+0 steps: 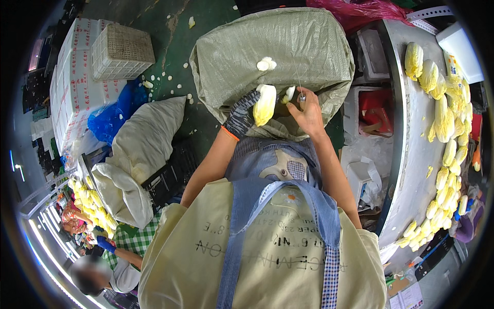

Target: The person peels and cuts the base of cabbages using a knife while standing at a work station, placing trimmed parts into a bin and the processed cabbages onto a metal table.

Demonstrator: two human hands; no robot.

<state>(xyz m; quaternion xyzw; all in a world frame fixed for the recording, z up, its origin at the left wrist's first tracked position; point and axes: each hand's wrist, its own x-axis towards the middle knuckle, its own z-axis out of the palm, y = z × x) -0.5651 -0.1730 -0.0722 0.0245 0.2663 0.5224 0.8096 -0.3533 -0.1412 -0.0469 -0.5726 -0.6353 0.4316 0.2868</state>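
In a dark patterned knit glove, my left hand [242, 112] holds a trimmed napa cabbage heart [265, 105], white at its upper end and yellow below. My bare right hand [310, 112] grips a small metal-ended tool [302, 98], with a thin blade or rod that seems to point away from me; its exact kind cannot be told. Beside those fingers is a loose white and yellow leaf piece [289, 94]; whether they touch it is unclear. Below and beyond both hands lies a large greenish woven sack [247, 46], with white cut pieces [266, 64] on it.
At right, a metal table [415, 154] bears many yellow cabbage hearts [444, 116]. Foam boxes [349, 110] stand beneath it. To the left are a pale woven sack [148, 131], a white plastic basket [123, 50] and stacked cartons [79, 85]. A co-worker [119, 266] is at lower left.
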